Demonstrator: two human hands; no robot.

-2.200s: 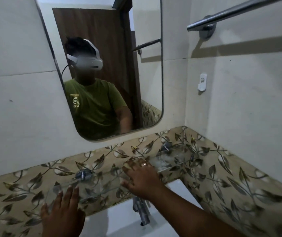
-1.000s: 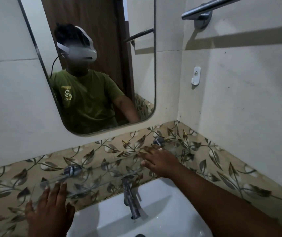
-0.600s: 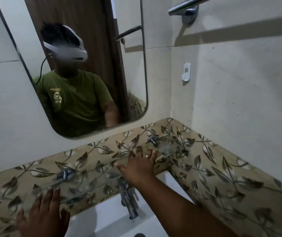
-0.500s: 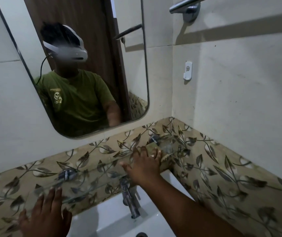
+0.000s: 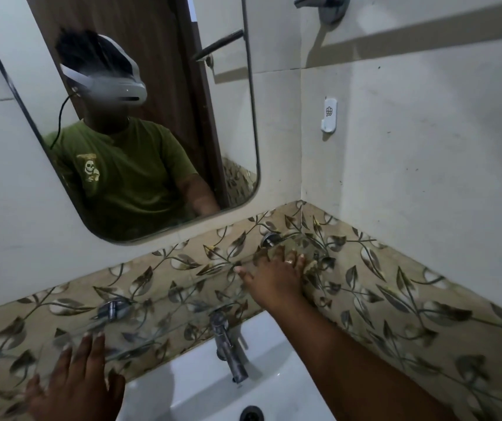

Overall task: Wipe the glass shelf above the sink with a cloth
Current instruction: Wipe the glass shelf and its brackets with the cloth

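The clear glass shelf (image 5: 183, 302) runs along the leaf-patterned tile band above the white sink (image 5: 195, 384), held by two chrome brackets (image 5: 113, 308). My right hand (image 5: 274, 278) lies flat on the shelf's right end, near the corner, fingers spread. A pale tan cloth (image 5: 309, 266) peeks out beside the little finger; most of it is hidden under the hand. My left hand (image 5: 76, 381) rests flat against the shelf's left end, fingers apart, with nothing in it.
A chrome faucet (image 5: 228, 344) stands below the shelf's middle, over the basin and its drain (image 5: 251, 414). A mirror (image 5: 228, 117) hangs above the shelf. The right wall carries a small white hook (image 5: 328, 113) and a towel bar mount (image 5: 325, 4).
My right hand has slid from the shelf's middle rightward to its end by the corner. My left hand has stayed at the left end. The view has tilted slightly.
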